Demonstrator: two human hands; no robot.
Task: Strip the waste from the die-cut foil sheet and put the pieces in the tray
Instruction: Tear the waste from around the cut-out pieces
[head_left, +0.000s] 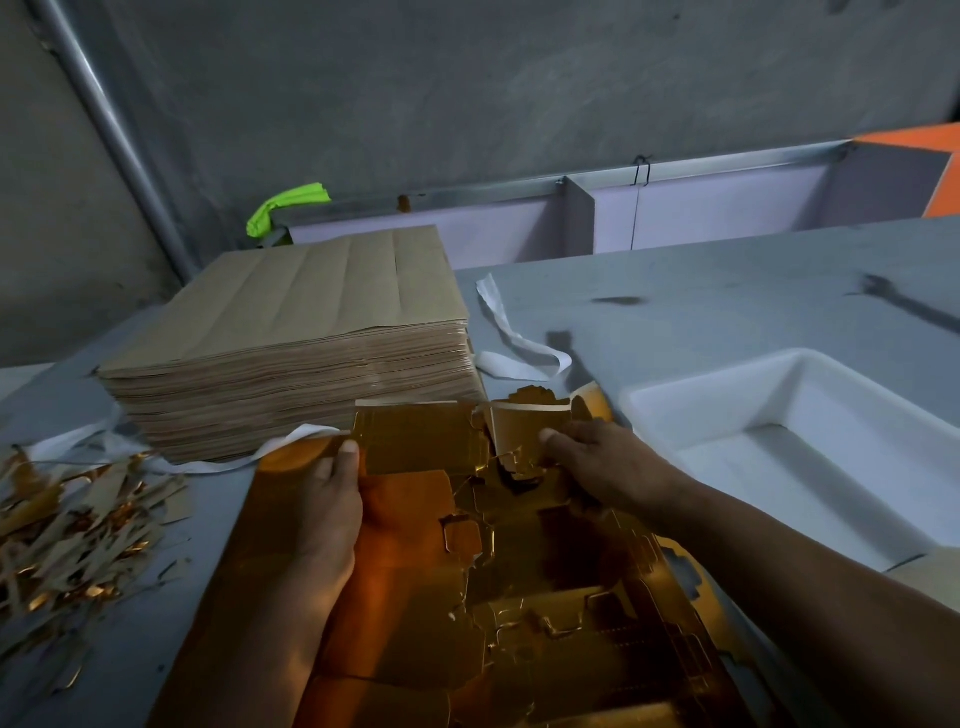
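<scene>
If we take the foil sheet (519, 597) as the middle of the dial, a heap of trimmed scraps (67, 530) lies at nine o'clock on the grey surface (727, 291), brown strips mixed with gold glints. At eleven o'clock stands a tall stack of brown sheets (291, 332), with a green rag (285, 208) behind it and a white strip (514, 343) trailing off its right side.

The sheet itself lies right in front of us, gold face up, its die-cut outlines partly parted. Our left hand (327, 499) pinches its far edge at eleven o'clock, thumb on top and fingers beneath. Our right hand (608, 467) pinches the far edge at one o'clock in the same way, and a split runs between the two holds. At two o'clock the white tray (691, 387) sits just beside the sheet.

We judge the sheet light and thin, stiff enough to hold a curl yet quick to crease or to tear away from the cut line. Its glossy face is probably slick under the thumb. We would take hold close to the nicks, one hand on either side of a cut, and peel low along the line rather than pull from a far corner. The waste slivers look flimsy.

We can read no brand, label or writing anywhere.
</scene>
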